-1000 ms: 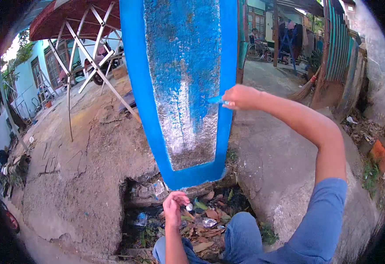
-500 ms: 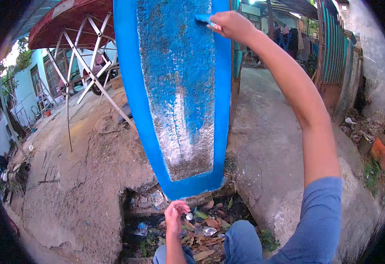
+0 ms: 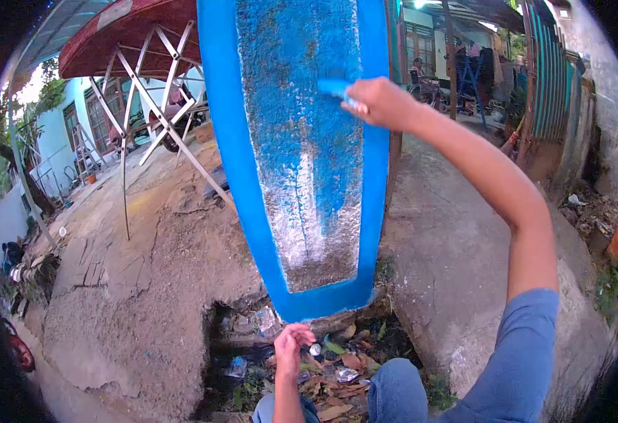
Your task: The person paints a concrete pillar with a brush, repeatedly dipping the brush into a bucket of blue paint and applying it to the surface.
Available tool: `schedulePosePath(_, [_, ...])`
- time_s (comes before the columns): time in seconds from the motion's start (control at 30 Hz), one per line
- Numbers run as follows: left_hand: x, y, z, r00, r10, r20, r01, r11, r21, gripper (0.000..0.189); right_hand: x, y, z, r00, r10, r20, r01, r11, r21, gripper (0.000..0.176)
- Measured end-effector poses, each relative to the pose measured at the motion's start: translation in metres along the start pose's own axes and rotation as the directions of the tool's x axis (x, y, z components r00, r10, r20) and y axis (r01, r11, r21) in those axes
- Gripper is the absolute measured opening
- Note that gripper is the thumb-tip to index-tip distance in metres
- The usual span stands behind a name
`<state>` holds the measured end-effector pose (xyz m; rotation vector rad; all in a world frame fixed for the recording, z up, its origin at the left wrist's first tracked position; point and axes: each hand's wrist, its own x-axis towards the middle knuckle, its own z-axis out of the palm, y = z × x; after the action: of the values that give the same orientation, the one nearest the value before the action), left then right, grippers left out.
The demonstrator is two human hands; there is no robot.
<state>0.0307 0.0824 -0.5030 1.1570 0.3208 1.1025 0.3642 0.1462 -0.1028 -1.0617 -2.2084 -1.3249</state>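
Observation:
A pillar [image 3: 224, 106] stands before me, with a smooth bright-blue border round a rough centre panel [image 3: 302, 141]. Patchy blue paint covers the panel's upper part; lower down it turns whitish and grey. My right hand [image 3: 381, 102] is closed round a paintbrush [image 3: 333, 86], its blue head pointing left against the panel. Motion blurs the bristles. My left hand [image 3: 293, 345] hangs just below the pillar's foot, fingers loosely bent and apart, with nothing seen in them.
Under my left hand lies a ditch with dry leaves [image 3: 351, 361] and litter. On the left, a red-topped table [image 3: 136, 39] stands on crossed metal legs. A green metal gate [image 3: 545, 70] is at right. Someone sits in the background [image 3: 417, 67].
My right hand has brought the paintbrush lower down the panel. The view has shifted slightly, so the pillar appears farther right. My left hand stays near the pillar's foot.

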Motion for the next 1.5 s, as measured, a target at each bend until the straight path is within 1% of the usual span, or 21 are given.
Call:
schedulePosePath(0.07, [0.000,0.004,0.005,1.000,0.012,0.012,-0.012,1.000,0.005,0.061,-0.019,-0.029,0.012,0.997,-0.042,0.072,0.031,0.989,0.147,0.022])
schedulePosePath(0.17, [-0.002,0.005,0.007,1.000,0.018,0.023,-0.018,1.000,0.016,0.062,-0.054,-0.064,0.046,0.989,-0.112,0.093,0.088,0.969,0.232,0.023])
schedulePosePath(0.23, [-0.005,0.008,0.010,1.000,0.028,0.007,-0.029,0.999,0.029,0.062,-0.068,-0.086,0.055,0.959,-0.171,0.226,0.099,0.949,0.300,0.023])
schedulePosePath(0.27, [-0.006,0.009,0.010,0.999,0.045,0.002,-0.045,0.998,0.049,0.062,-0.071,-0.091,0.055,0.957,-0.180,0.228,0.105,0.946,0.306,0.023])
schedulePosePath(0.37, [-0.010,0.016,0.010,0.998,0.056,0.004,-0.056,0.998,0.034,0.062,-0.060,-0.096,0.043,0.899,-0.218,0.380,0.090,0.941,0.327,0.023])
schedulePosePath(0.4, [-0.012,0.018,0.009,0.998,0.059,0.020,-0.059,0.998,0.015,0.062,-0.052,-0.091,0.041,0.899,-0.224,0.375,0.096,0.939,0.331,0.023])
schedulePosePath(0.53, [-0.013,0.018,0.004,0.998,0.063,0.009,-0.063,0.998,0.013,0.062,-0.003,-0.049,0.017,0.943,-0.120,0.312,0.047,0.972,0.229,0.022])
schedulePosePath(0.6, [-0.013,0.018,0.001,0.998,0.058,-0.008,-0.058,0.998,0.011,0.062,0.023,-0.030,0.004,0.930,-0.048,0.364,-0.007,0.989,0.148,0.022])
schedulePosePath(0.67, [-0.011,0.020,-0.002,0.997,0.071,-0.005,-0.071,0.997,0.007,0.062,0.043,-0.019,-0.014,0.958,-0.004,0.286,-0.018,0.997,0.075,0.022])
schedulePosePath(0.73, [-0.012,0.021,-0.001,0.997,0.074,-0.002,-0.074,0.997,-0.001,0.061,0.061,0.000,-0.026,0.990,-0.008,0.139,0.014,0.999,-0.046,0.023])
schedulePosePath(0.77, [-0.012,0.022,-0.001,0.998,0.067,-0.009,-0.067,0.998,-0.004,0.061,0.069,0.008,-0.032,0.990,-0.007,0.141,0.013,0.999,-0.046,0.023])
schedulePosePath(0.83, [-0.012,0.023,-0.002,0.998,0.056,-0.015,-0.056,0.998,-0.004,0.061,0.085,0.015,-0.046,0.997,-0.053,-0.048,0.043,0.983,-0.181,0.019])
schedulePosePath(0.87, [-0.012,0.023,-0.003,0.998,0.060,-0.011,-0.060,0.998,-0.006,0.061,0.090,0.016,-0.050,0.998,-0.050,-0.046,0.041,0.983,-0.181,0.019])
schedulePosePath(0.93, [-0.012,0.022,-0.005,0.998,0.062,-0.007,-0.063,0.998,-0.011,0.061,0.099,0.013,-0.054,0.956,-0.079,-0.282,0.016,0.976,-0.218,0.017])
schedulePosePath(1.0, [-0.012,0.021,-0.008,0.997,0.076,-0.002,-0.076,0.997,-0.003,0.061,0.097,0.003,-0.046,0.961,-0.060,-0.268,0.003,0.978,-0.209,0.017])
schedulePosePath(1.1, [-0.012,0.017,-0.013,0.997,0.076,0.017,-0.075,0.997,-0.015,0.061,0.076,-0.026,-0.004,0.988,-0.044,-0.145,0.043,0.999,-0.015,0.020])
schedulePosePath(1.27, [-0.018,0.027,-0.014,0.997,0.082,0.007,-0.082,0.996,-0.034,0.062,0.012,-0.093,0.056,0.993,-0.002,-0.120,0.022,0.986,0.165,0.019])
schedulePosePath(1.3, [-0.019,0.029,-0.015,0.996,0.090,0.009,-0.089,0.995,-0.047,0.062,-0.006,-0.101,0.073,0.995,-0.041,-0.089,0.056,0.984,0.171,0.019])
schedulePosePath(1.4, [-0.021,0.033,-0.017,0.994,0.104,0.018,-0.103,0.993,-0.061,0.063,-0.051,-0.140,0.089,0.999,-0.025,0.024,0.018,0.967,0.255,0.020])
schedulePosePath(1.47, [-0.021,0.031,-0.019,0.997,0.083,0.008,-0.082,0.993,-0.080,0.064,-0.071,-0.153,0.096,0.975,-0.078,0.207,-0.001,0.934,0.356,0.021])
schedulePosePath(1.5, [-0.021,0.031,-0.019,0.997,0.078,0.005,-0.077,0.993,-0.086,0.065,-0.071,-0.155,0.093,0.975,-0.079,0.208,-0.001,0.935,0.355,0.021])
